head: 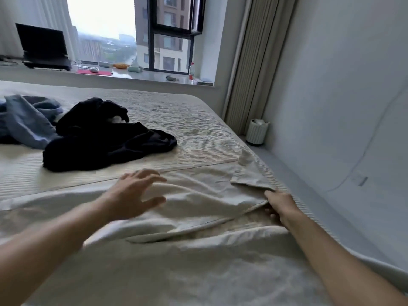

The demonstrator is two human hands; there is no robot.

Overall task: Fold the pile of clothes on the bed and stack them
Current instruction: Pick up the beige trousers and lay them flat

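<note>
On bed point(187, 120), ribbed cream cover; beige garment point(198, 202) spread flat across near part, sleeve toward right edge. Right hand point(279, 207) pinches garment's edge by sleeve, fingers curled under fabric. Left hand point(134, 193) above cloth, fingers spread and straight, holding nothing; blurred, contact with cloth unclear. Dark garment point(106, 140) heaped further back, touching blue garment point(26, 120), which is cut off at left edge. Beyond: window sill point(141, 78) with laptop point(44, 47), bottle point(191, 70); curtain point(254, 62), white bin point(257, 131) by wall.
</note>
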